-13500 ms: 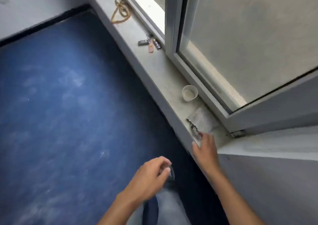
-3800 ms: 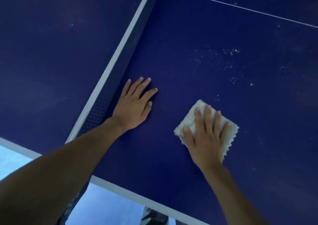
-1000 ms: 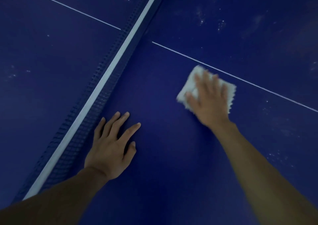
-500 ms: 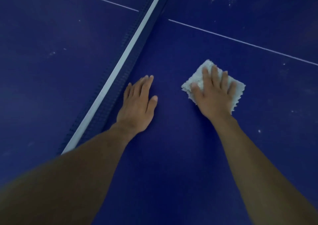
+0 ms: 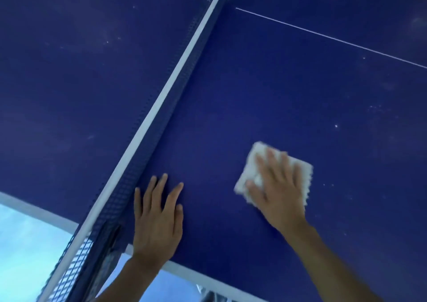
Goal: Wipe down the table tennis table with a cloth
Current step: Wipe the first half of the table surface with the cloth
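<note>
The dark blue table tennis table [image 5: 265, 89] fills the view, with pale dust specks at the right. A folded white cloth [image 5: 251, 163] lies flat on the right half, blurred by motion. My right hand [image 5: 277, 186] presses down on it with the fingers spread over its top. My left hand [image 5: 157, 221] rests flat on the table near the side edge, fingers apart, holding nothing, just right of the net.
The net [image 5: 166, 98] with its white top band runs diagonally from the lower left to the top middle. A thin white centre line [image 5: 323, 36] crosses the far right half. The table's white side edge [image 5: 208, 276] and pale blue floor [image 5: 27, 239] lie below.
My right hand has slid the cloth back toward the near side edge, away from the centre line. My left hand has also shifted back toward that edge, staying flat.
</note>
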